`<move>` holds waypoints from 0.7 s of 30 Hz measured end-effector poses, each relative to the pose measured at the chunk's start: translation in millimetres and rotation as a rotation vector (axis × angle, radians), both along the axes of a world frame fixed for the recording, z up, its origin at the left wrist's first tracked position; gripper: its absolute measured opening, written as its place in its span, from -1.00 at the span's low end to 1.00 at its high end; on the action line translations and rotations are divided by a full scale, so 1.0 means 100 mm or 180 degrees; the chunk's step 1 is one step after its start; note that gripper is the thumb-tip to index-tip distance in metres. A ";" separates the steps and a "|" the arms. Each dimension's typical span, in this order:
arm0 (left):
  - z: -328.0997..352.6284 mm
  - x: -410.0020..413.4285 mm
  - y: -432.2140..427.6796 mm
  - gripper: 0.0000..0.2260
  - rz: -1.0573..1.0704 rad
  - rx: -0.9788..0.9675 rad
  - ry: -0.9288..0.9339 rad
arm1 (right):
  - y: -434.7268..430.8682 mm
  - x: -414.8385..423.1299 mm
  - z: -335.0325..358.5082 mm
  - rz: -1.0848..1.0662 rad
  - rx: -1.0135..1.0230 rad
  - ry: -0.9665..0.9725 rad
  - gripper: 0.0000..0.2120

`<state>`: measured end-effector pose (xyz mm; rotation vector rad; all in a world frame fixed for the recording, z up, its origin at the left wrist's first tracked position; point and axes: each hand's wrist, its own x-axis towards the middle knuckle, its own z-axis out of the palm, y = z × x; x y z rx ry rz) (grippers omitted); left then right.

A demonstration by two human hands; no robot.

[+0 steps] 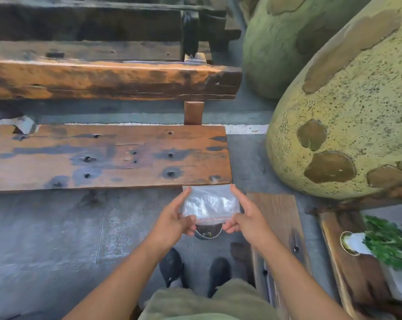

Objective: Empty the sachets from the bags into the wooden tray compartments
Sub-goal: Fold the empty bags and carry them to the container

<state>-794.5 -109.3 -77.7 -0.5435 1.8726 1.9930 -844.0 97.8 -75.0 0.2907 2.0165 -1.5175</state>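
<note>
A small clear plastic zip bag with a red seal line (211,204) is held in the air between both hands, above the grey concrete floor (56,227) and just short of the near right corner of a worn brown wooden bench plank (107,155). The left hand (172,221) pinches the bag's left edge, thumb at the seal line and forefinger stretched up along the side. The right hand (247,214) mirrors it on the right edge, thumb at the seal, forefinger raised along the side. The seal end faces the person; pale, whitish contents show through the film, too blurred to identify. No print or label is legible on the bag. Two dark shoes (190,271) stand below the hands.
</note>
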 end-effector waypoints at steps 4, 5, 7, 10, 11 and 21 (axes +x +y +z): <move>-0.30 -0.19 0.06 -0.36 -0.0009 -0.0035 -0.0201 | 0.02 -0.22 -0.27 -0.0033 0.0230 -0.0173 -0.20; -0.41 -0.25 0.09 -0.36 -0.0016 -0.0076 -0.0271 | 0.04 -0.25 -0.41 -0.0045 0.0277 -0.0202 -0.20; -0.67 -0.39 0.14 -0.36 -0.0004 -0.0226 -0.0403 | 0.07 -0.35 -0.76 0.0036 0.0326 -0.0253 -0.20; -1.18 -0.54 0.29 -0.40 -0.0004 -0.0510 -0.0570 | 0.16 -0.50 -1.37 0.0053 0.0380 -0.0390 -0.19; -1.37 -0.57 0.33 -0.41 0.0019 -0.0555 -0.0646 | 0.19 -0.54 -1.58 0.0057 0.0412 -0.0438 -0.19; -3.50 -0.82 0.68 -0.42 0.0005 -0.0999 -0.1097 | 0.47 -0.70 -3.57 -0.0042 0.0380 -0.0935 -0.18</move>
